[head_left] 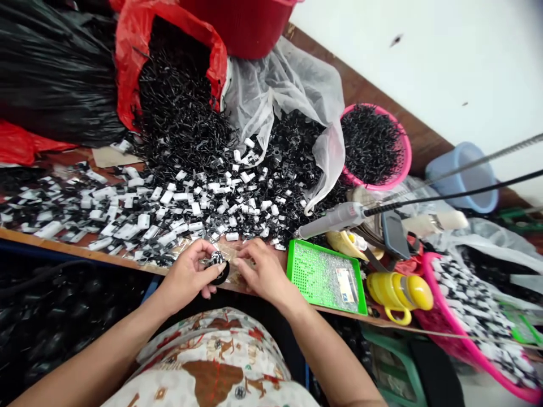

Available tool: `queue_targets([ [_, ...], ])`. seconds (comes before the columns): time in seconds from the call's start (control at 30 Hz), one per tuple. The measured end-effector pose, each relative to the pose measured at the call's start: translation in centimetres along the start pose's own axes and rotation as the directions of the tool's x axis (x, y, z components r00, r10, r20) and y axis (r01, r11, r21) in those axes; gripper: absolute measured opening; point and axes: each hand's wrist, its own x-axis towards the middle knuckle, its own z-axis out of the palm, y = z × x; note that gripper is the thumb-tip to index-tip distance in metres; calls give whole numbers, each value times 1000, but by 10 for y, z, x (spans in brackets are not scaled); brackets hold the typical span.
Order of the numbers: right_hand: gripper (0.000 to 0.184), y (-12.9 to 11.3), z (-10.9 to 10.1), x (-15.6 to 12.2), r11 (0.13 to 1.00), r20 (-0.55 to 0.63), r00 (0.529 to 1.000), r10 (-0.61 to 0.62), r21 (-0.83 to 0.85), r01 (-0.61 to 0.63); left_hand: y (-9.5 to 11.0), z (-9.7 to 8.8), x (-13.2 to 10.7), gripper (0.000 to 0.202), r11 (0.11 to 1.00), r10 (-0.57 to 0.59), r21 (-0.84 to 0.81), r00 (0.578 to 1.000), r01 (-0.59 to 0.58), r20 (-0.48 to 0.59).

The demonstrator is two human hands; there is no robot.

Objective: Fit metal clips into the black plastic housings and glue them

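My left hand is closed round a small black and white plastic part with a black ring under it, at the table's front edge. My right hand lies just to its right, fingers curled toward the same part; what its fingertips pinch is hidden. Beyond both hands spreads a big heap of small black parts mixed with white pieces.
A green perforated tray lies right of my hands, with a grey power screwdriver on a cable above it. A yellow cup, a pink bowl of black parts, a pink basket, red and black bags stand around.
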Motion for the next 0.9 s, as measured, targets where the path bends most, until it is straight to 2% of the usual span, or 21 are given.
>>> queue_targets([
  [0.07, 9, 8, -17, 15, 984, 114, 984, 139, -130, -124, 1, -2, 3, 43, 998, -1, 64, 1000, 3, -19],
  [0.1, 11, 9, -25, 24, 977, 128, 978, 162, -158, -142, 2, -2, 4, 42, 997, -3, 83, 1000, 5, -24],
  [0.13, 12, 9, -32, 33, 979, 108, 983, 151, -156, -134, 3, -2, 4, 41, 996, -1, 93, 1000, 3, -23],
  [0.2, 12, 4, -38, 56, 990, -19, 998, 67, -127, -69, 3, 0, 5, 38, 996, 22, 92, 1000, -21, -12],
  [0.27, 11, -4, -34, 81, 990, -124, 992, -25, -144, 7, 1, 1, 6, 35, 995, 60, 80, 998, -60, -3],
  [0.3, 15, -8, -28, 93, 984, -136, 989, -61, -173, 37, -1, 2, 6, 34, 994, 80, 73, 997, -80, 1],
  [0.37, 23, -15, -15, 115, 967, -97, 991, -93, -246, 67, -6, 3, 7, 33, 992, 110, 53, 994, -110, 14],
  [0.43, 21, -18, -4, 130, 959, -49, 995, -89, -275, 73, -10, 3, 8, 34, 992, 121, 18, 992, -122, 26],
  [0.5, 15, -18, -2, 135, 975, -78, 993, -87, -209, 69, -12, 2, 7, 35, 993, 113, -34, 992, -111, 48],
  [0.6, 12, -10, -13, 131, 999, -173, 984, -53, -4, 53, -10, 0, 7, 37, 991, 86, -109, 991, -74, 103],
  [0.67, 17, -3, -21, 124, 993, -151, 988, 20, 121, -2, -8, -2, 7, 38, 987, 73, -151, 987, -52, 143],
  [0.77, 24, 6, -25, 116, 955, -49, 989, 142, 269, -124, -6, -7, 8, 38, 980, 71, -197, 986, -40, 153],
  [0.83, 26, 7, -23, 115, 951, -27, 985, 172, 264, -159, -6, -9, 8, 36, 976, 89, -208, 988, -60, 129],
  [0.9, 24, 4, -21, 119, 984, -70, 987, 146, 115, -137, -7, -9, 8, 34, 977, 114, -196, 987, -89, 117],
])
